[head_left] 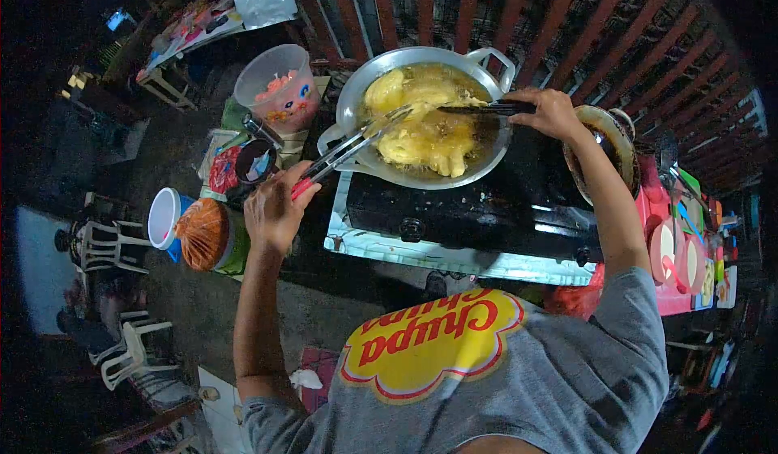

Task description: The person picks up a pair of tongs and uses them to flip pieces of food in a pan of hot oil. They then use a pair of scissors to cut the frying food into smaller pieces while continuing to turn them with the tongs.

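A silver wok (350, 89) with two loop handles stands on a black stove (478, 219). Yellow battered food (433, 142) lies in bubbling oil inside it. My left hand (277, 207) is closed around the red grip of metal tongs (348, 150), whose tips reach the food from the left. Closed on a long black utensil (478, 109), my right hand (549, 112) is over the wok's right rim. The utensil's far end meets the food near the tongs' tips, and its exact kind is hard to make out.
A second pan (614, 142) with dark oil sits right of the wok. Left of it stand a clear tub (275, 73) with orange-pink contents and a dark bowl (255, 162). A pink-covered table (673, 298) holds plates at the right. Slatted red-brown fencing (429, 8) runs behind.
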The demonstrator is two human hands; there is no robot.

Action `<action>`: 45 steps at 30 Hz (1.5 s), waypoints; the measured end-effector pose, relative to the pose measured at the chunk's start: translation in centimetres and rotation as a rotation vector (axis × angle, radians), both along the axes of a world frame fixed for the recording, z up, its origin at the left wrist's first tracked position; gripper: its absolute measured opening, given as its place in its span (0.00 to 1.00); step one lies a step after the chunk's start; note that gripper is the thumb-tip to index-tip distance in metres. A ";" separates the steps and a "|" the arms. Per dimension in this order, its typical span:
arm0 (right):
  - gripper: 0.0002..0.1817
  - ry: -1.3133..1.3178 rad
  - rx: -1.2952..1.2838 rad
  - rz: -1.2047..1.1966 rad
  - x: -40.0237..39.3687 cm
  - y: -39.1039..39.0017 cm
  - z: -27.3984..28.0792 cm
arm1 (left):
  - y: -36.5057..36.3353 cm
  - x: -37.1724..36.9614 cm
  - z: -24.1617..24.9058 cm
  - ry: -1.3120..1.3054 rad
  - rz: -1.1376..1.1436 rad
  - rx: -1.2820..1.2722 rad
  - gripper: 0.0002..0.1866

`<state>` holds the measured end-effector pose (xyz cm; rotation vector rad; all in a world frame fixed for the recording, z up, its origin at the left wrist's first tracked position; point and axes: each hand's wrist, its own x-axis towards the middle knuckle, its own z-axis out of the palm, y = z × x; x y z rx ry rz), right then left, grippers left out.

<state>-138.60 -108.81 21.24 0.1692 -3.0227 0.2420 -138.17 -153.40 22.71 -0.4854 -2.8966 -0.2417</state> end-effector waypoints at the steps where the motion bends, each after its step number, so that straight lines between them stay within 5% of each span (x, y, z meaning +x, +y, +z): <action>1: 0.25 -0.035 -0.043 -0.032 -0.1 0.1 0.0 | -0.1 0.0 -0.1 -0.001 0.000 0.001 0.21; 17: 0.26 -0.115 -0.071 -0.101 -1.0 2.0 -0.6 | -1.4 0.2 -0.9 0.028 -0.021 0.017 0.21; 23: 0.28 -0.030 0.070 0.109 0.1 0.2 0.6 | -1.2 0.2 -0.5 0.010 -0.018 0.041 0.22; 45: 0.23 0.168 0.105 0.018 0.4 -4.0 -1.0 | -2.9 0.8 -2.5 0.152 -0.088 0.128 0.20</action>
